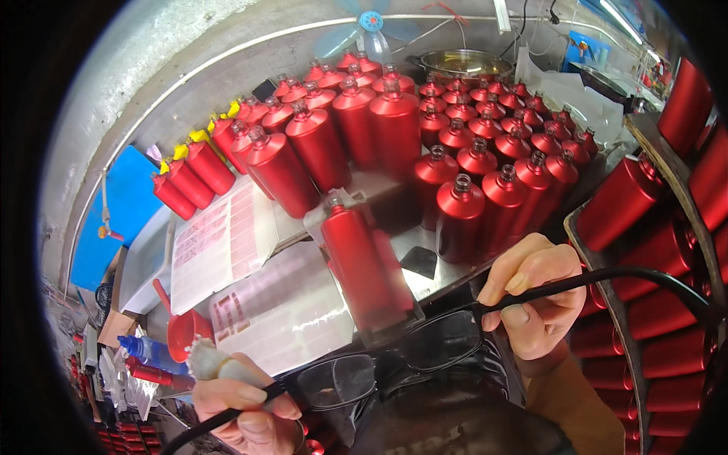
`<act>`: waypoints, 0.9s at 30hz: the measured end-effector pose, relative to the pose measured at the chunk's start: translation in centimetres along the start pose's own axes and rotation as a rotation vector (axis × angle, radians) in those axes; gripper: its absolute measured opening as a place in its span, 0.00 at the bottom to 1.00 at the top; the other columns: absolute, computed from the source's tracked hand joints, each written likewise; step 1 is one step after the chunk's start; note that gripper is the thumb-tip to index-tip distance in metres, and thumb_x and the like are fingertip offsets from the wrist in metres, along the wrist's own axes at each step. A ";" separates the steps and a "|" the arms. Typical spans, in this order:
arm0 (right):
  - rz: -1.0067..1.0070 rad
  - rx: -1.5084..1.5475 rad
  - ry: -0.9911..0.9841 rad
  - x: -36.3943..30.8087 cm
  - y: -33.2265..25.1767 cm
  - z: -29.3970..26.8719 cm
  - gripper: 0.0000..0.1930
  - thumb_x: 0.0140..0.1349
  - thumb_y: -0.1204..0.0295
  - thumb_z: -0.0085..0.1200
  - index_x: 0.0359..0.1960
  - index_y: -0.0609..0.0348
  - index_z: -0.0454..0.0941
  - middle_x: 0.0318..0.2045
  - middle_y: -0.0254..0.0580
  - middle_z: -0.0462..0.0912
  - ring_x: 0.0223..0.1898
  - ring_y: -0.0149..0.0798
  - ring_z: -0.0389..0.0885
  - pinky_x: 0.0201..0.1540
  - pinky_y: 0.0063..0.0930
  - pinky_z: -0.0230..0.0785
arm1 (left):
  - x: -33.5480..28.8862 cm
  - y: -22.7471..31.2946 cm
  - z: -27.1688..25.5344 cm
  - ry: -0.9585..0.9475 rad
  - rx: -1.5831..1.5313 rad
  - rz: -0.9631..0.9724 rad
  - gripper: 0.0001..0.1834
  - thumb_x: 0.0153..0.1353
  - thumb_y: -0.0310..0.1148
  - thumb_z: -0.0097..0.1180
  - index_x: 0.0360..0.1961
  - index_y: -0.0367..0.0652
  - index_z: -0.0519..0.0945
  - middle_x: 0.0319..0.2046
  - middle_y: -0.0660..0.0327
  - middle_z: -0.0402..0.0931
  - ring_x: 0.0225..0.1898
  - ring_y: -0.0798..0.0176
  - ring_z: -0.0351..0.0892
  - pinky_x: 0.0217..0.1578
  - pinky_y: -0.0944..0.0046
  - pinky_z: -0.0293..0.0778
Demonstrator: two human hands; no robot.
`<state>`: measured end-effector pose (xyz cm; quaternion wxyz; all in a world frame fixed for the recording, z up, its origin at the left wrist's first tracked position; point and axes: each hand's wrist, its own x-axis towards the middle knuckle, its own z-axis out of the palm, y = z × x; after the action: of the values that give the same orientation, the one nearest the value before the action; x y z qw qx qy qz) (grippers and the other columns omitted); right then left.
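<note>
A pair of black-framed eyeglasses (pixel 446 343) is stretched between my two hands at the lower middle. My left hand (pixel 254 413) pinches the left temple arm near its hinge. A whitish, frayed-looking wad (pixel 205 360) sits at its fingers; I cannot tell whether it is cloth or a finger wrap. My right hand (pixel 537 292) has thumb and fingers closed on the right temple arm near its hinge. Just beyond the glasses, a red bottle (pixel 360 262) stands on the bench, its lower part smeared. Sheets of printed labels (pixel 284 303) lie to its left.
Many red bottles (pixel 462 205) stand packed across the bench's far side, several at left with yellow pieces (pixel 180 152). More red bottles (pixel 644 318) lie on racks at right. A red scoop-like container (pixel 186 334) and blue bottle (pixel 155 353) are at left; a fan (pixel 371 21) stands behind.
</note>
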<state>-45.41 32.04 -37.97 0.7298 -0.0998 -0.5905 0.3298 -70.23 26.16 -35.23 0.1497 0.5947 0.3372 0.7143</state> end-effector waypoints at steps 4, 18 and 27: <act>-0.082 0.068 -0.107 0.7 0.1 -0.4 0.17 0.55 0.84 0.61 0.46 0.65 0.73 0.29 0.54 0.83 0.21 0.32 0.80 0.23 0.24 0.75 | -0.4 -0.4 -0.4 0.017 0.036 0.025 0.22 0.73 0.51 0.51 0.35 0.43 0.66 0.14 0.68 0.58 0.18 0.75 0.55 0.21 0.74 0.46; -0.295 0.106 -0.384 2.2 -4.0 -1.9 0.12 0.57 0.81 0.63 0.40 0.63 0.74 0.33 0.50 0.79 0.21 0.32 0.77 0.24 0.22 0.78 | 3.6 3.1 -4.8 -0.635 -0.525 -0.166 0.15 0.67 0.36 0.63 0.53 0.48 0.78 0.33 0.56 0.73 0.35 0.60 0.74 0.42 0.64 0.78; -0.401 0.155 -0.422 2.1 -4.0 -2.9 0.10 0.58 0.80 0.62 0.39 0.62 0.75 0.33 0.48 0.79 0.22 0.33 0.77 0.25 0.22 0.76 | 2.1 2.9 -0.8 -0.274 -0.387 0.008 0.13 0.70 0.42 0.60 0.51 0.50 0.82 0.35 0.58 0.72 0.32 0.64 0.73 0.31 0.67 0.75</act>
<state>-41.07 30.96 -34.92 0.6470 0.1455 -0.7102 0.2365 -70.95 25.10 -31.85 0.3025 0.6475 0.1684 0.6789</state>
